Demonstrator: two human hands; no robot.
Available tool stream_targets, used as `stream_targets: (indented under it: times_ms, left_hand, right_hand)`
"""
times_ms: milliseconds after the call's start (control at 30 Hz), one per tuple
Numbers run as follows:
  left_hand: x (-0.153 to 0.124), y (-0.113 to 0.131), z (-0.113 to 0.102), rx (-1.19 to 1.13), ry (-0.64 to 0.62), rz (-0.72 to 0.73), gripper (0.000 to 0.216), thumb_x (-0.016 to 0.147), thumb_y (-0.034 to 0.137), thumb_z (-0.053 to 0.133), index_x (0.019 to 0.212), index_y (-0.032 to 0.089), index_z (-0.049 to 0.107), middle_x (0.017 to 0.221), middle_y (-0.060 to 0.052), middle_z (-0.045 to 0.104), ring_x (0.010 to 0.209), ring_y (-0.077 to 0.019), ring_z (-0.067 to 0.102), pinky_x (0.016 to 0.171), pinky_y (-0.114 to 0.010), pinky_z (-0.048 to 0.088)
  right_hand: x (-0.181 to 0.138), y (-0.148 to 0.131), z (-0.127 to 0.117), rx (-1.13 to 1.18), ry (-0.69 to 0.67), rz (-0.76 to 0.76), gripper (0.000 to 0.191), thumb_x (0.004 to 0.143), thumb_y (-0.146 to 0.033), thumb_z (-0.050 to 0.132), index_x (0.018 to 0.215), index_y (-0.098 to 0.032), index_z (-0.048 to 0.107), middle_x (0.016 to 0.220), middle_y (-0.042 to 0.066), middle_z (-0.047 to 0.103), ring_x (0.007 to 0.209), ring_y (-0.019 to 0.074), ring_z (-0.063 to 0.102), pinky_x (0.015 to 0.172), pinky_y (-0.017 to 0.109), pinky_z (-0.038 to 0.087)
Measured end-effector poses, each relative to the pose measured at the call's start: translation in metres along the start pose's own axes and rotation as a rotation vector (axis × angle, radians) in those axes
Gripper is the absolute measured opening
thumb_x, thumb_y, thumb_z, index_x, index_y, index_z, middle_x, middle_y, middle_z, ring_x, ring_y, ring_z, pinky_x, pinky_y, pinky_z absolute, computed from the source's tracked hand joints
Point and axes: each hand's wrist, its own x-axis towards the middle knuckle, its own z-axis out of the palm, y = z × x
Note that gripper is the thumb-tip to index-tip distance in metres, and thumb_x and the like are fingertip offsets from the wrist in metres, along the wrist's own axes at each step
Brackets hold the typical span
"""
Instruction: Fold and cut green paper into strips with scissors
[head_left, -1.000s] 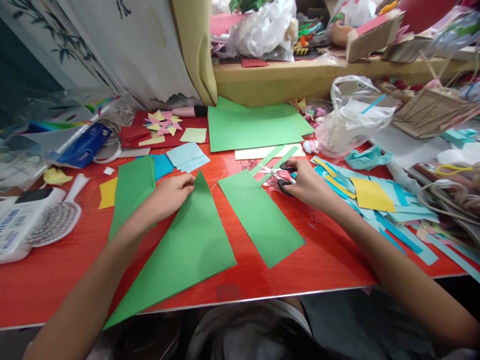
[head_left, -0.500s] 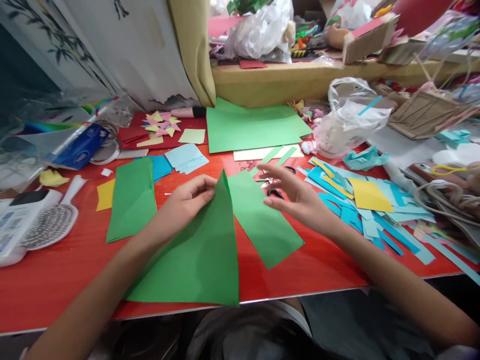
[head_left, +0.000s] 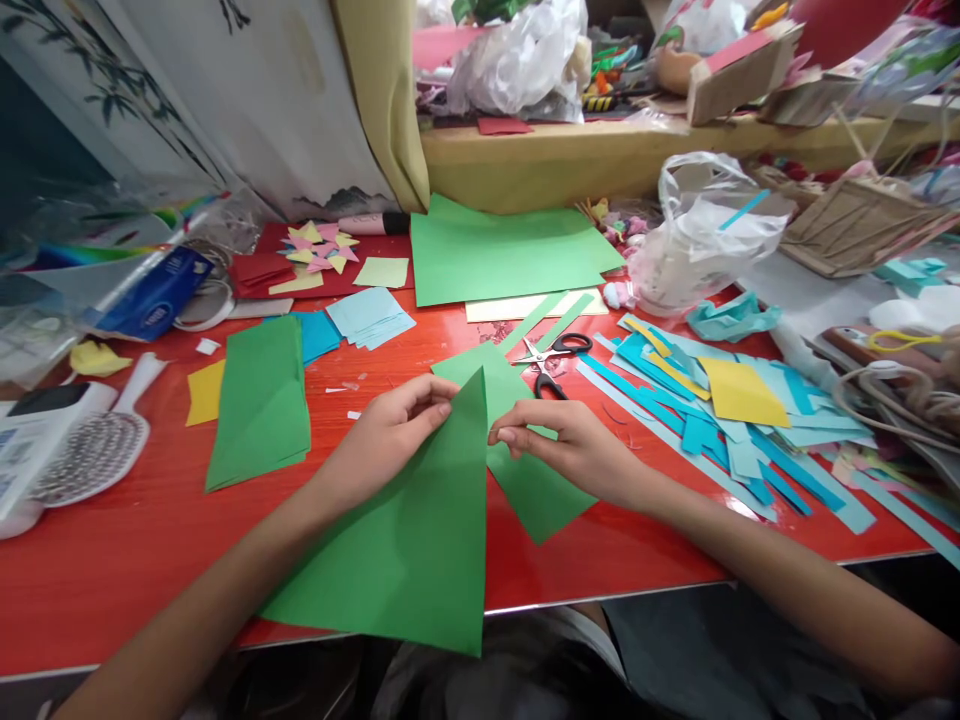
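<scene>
A large green sheet of paper (head_left: 420, 550) stands tilted at the table's front, its lower corner hanging past the edge. My left hand (head_left: 394, 430) pinches it near the top, thumb in front. At its right edge, the thumb and fingers of my right hand (head_left: 574, 450) are closed together on the paper's edge. Flat beneath my right hand lies another green piece (head_left: 544, 500), partly covered by the hand and the raised sheet. Beyond that hand rest scissors (head_left: 551, 365) with black handles, blades spread, beside two thin light-green strips (head_left: 559, 322).
Cut green papers (head_left: 259, 410) and light-blue squares (head_left: 371, 317) lie to the left, near a hairbrush (head_left: 97, 450). Blue and yellow strips (head_left: 720, 420) are heaped at right. Larger green sheets (head_left: 510, 255) lie at the back, beside a plastic bag with a cup (head_left: 682, 250).
My right hand has moved down and left, closing its spread fingers at the sheet's edge and uncovering the scissors. My left hand and the sheet have shifted slightly right and toward me.
</scene>
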Motion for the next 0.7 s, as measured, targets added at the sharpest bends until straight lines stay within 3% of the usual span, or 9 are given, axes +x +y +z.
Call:
stream_targets:
  times_ms: [300,433,567,633,700]
  left_hand:
    - [0.001,0.0,-0.001,0.008,0.027,0.011,0.018,0.083,0.033,0.052,0.094,0.02,0.059,0.093,-0.001,0.063,0.091,-0.0158,0.057,0.079,-0.026,0.043]
    - [0.001,-0.001,-0.003,-0.009,0.016,-0.01,0.02,0.085,0.034,0.049,0.096,0.02,0.058,0.094,-0.001,0.063,0.091,-0.0161,0.058,0.078,-0.027,0.043]
    - [0.005,-0.004,-0.004,0.017,0.051,-0.057,0.021,0.083,0.032,0.048,0.098,0.02,0.056,0.1,-0.003,0.062,0.096,-0.0178,0.057,0.084,-0.03,0.042]
    - [0.008,-0.009,-0.006,0.019,0.072,-0.045,0.023,0.081,0.03,0.05,0.101,0.02,0.055,0.103,-0.003,0.06,0.099,-0.0173,0.055,0.086,-0.03,0.041]
    - [0.01,-0.013,-0.007,0.021,0.085,-0.03,0.025,0.079,0.028,0.051,0.103,0.02,0.054,0.105,-0.003,0.058,0.101,-0.0165,0.054,0.087,-0.03,0.041]
  right_hand:
    - [-0.001,0.004,0.003,-0.011,-0.005,0.043,0.025,0.09,-0.036,0.048,0.088,-0.018,0.065,0.065,0.0,0.059,0.061,0.0117,0.053,0.061,0.023,0.04]
    - [0.002,0.002,-0.004,-0.128,0.01,0.087,0.027,0.091,-0.036,0.045,0.088,-0.017,0.065,0.065,0.001,0.061,0.06,0.0126,0.055,0.059,0.024,0.041]
    - [0.001,0.013,-0.041,-0.687,0.251,0.101,0.025,0.089,-0.022,0.042,0.093,-0.018,0.066,0.084,0.007,0.066,0.077,0.0194,0.058,0.066,0.03,0.038]
    - [-0.005,0.027,-0.066,-1.064,0.365,0.236,0.028,0.085,-0.012,0.041,0.095,-0.017,0.067,0.086,0.011,0.066,0.081,0.0245,0.057,0.069,0.036,0.036]
    - [-0.012,0.042,-0.088,-1.293,0.416,0.414,0.03,0.081,-0.007,0.041,0.092,-0.013,0.068,0.089,0.016,0.065,0.087,0.0298,0.056,0.069,0.039,0.035]
